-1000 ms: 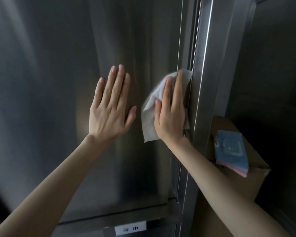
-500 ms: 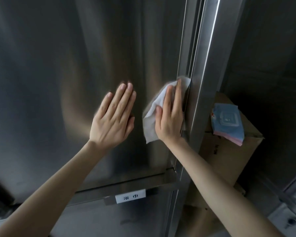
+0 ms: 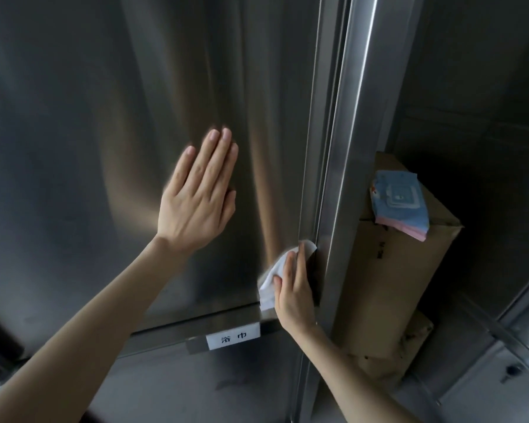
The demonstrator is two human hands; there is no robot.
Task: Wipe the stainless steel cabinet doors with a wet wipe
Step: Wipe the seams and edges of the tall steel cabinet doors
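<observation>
While left hand (image 3: 196, 206) lies flat on door (image 3: 74, 148), straight-fingered right hand (image 3: 293, 297) presses wipe (image 3: 269, 282) at door's edge.

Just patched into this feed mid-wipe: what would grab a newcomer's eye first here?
First, the two bare hands on the big stainless steel door. The left hand lies flat near its middle, and the right hand presses a white wipe against the door's right edge, low down. Next, the blue and pink wipe pack sits on top of the tall cardboard box to the right of the door.
</observation>
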